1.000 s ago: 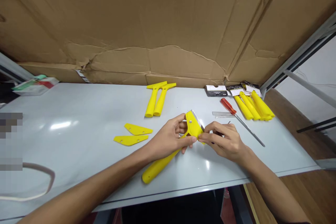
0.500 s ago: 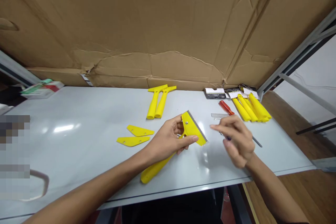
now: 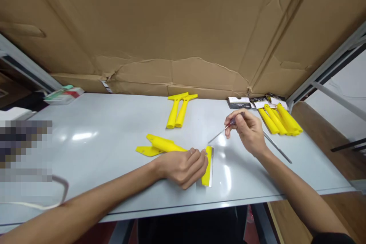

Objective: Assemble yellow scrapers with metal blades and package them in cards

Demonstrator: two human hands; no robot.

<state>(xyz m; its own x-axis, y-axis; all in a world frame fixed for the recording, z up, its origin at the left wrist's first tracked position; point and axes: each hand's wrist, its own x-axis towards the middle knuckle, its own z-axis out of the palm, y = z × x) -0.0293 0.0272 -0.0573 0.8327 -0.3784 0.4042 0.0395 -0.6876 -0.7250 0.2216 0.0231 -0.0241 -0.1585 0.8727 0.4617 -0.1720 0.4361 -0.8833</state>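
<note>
My left hand (image 3: 184,167) is closed round a yellow scraper (image 3: 207,171) held low at the table's front, its metal blade edge facing right and its handle pointing left. Part of the scraper is hidden under the fingers. In my right hand (image 3: 248,131) is a screwdriver (image 3: 219,134), its thin shaft pointing down-left near the scraper's upper end. Beneath the scraper's handle lie yellow plates (image 3: 148,151), partly covered. Two yellow scraper handles (image 3: 172,114) lie side by side farther back.
At the back right are several yellow handles (image 3: 270,121) with black-and-white cards (image 3: 239,102). A long metal rod (image 3: 278,148) lies right of my right hand. A small box (image 3: 64,95) sits at the back left. Cardboard (image 3: 183,72) stands behind the table (image 3: 108,118).
My left hand has turned the scraper over and lowered it, swinging its handle across the yellow plates. My right hand has picked up the red-handled screwdriver and brought it toward the scraper.
</note>
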